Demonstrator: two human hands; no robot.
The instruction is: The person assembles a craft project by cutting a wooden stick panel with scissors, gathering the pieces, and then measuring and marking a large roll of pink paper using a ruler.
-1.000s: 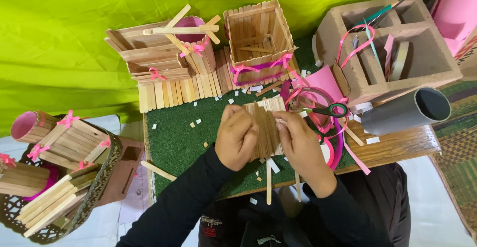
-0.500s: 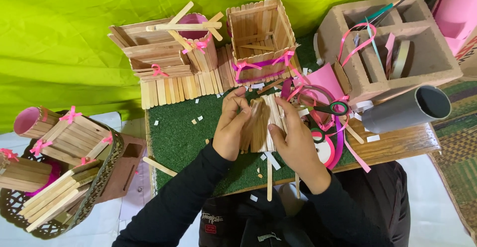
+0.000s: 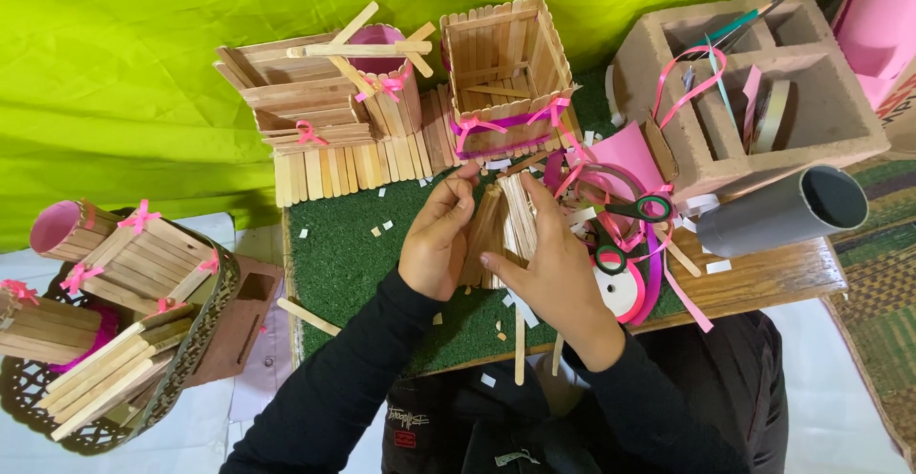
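The left hand (image 3: pixel 437 238) and right hand (image 3: pixel 551 269) grip a panel of wooden craft sticks (image 3: pixel 503 221) from both sides above the green turf mat (image 3: pixel 348 255). Scissors (image 3: pixel 625 231) lie just beside the right hand.

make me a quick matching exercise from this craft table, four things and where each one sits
Things:
1. grey tube
2. scissors
3. open stick box
4. basket

Places:
A. among pink ribbon, right of the hands
B. far left, off the green mat, holding stick pieces
C. back of the mat, tied with a pink bow
D. lying on its side below the concrete block

Pairs: 1-D, 2-A, 3-C, 4-B
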